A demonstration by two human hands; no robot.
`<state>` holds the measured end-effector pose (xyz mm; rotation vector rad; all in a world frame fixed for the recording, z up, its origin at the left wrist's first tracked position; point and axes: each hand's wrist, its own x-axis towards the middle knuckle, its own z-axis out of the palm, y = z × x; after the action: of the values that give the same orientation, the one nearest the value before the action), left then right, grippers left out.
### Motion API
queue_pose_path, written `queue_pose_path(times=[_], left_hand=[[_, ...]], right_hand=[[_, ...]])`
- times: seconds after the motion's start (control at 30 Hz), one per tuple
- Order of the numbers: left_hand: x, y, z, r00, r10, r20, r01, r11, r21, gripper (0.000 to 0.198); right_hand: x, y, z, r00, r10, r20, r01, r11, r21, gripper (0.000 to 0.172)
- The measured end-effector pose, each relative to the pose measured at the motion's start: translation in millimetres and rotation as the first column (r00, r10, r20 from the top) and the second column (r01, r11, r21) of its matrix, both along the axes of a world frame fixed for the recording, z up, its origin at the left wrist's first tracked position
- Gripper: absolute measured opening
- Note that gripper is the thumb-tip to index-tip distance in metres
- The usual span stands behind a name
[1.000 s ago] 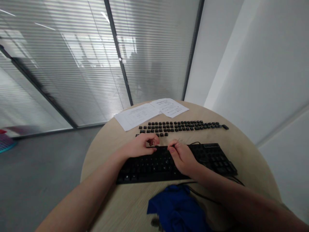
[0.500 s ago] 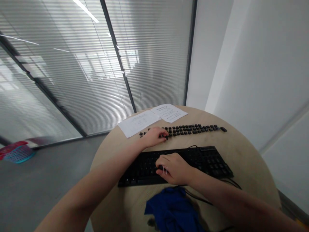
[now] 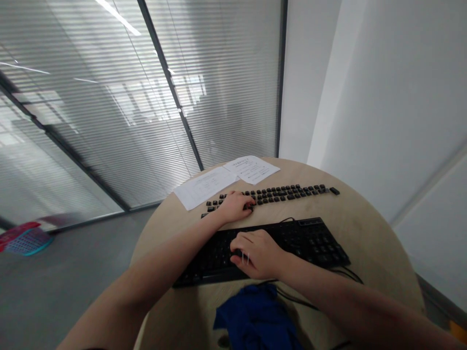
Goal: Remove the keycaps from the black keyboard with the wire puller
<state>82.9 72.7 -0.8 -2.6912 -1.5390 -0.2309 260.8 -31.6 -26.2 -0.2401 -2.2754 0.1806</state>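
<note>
A black keyboard (image 3: 302, 238) lies across a round wooden table (image 3: 365, 218). Beyond it, several loose black keycaps (image 3: 292, 191) are laid out in rows. My left hand (image 3: 235, 206) reaches over the keyboard to the left end of those rows, fingers curled on a keycap. My right hand (image 3: 255, 253) rests on the middle of the keyboard, fingers bent and pinching a thin wire tool whose prongs show between them.
Two printed paper sheets (image 3: 219, 180) lie at the table's far edge. A blue cloth (image 3: 255, 318) is bunched at the near edge beside the keyboard cable (image 3: 350, 277). Glass walls with blinds stand behind. A red and blue basket (image 3: 22, 238) sits on the floor at left.
My left hand has left the keyboard's top edge and moved out to the loose keycaps. My right hand has dropped lower onto the keyboard's middle. The view has tilted slightly.
</note>
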Motion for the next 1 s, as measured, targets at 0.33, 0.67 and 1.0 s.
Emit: queue_pose_path(times=[0.33,0.67,1.0], left_hand=[[-2,0,3.3,0.999,-0.022,-0.04,0.022,1.0,-0.016,0.031],[-13,-12,24.5,0.998,-0.04,0.043,0.039,0.999,0.013,0.033],[-60,-85,29.5,0.99,0.044,0.137,-0.011,0.972,-0.234,0.026]], right_hand=[[0,1,0.2,1.0,-0.01,0.02,0.01,1.0,-0.027,0.025],[2,0,1.0,0.999,-0.001,-0.034,0.0,1.0,-0.018,0.028],[6,-2,8.8,0.997,-0.023,-0.073,0.016,0.996,-0.089,0.025]])
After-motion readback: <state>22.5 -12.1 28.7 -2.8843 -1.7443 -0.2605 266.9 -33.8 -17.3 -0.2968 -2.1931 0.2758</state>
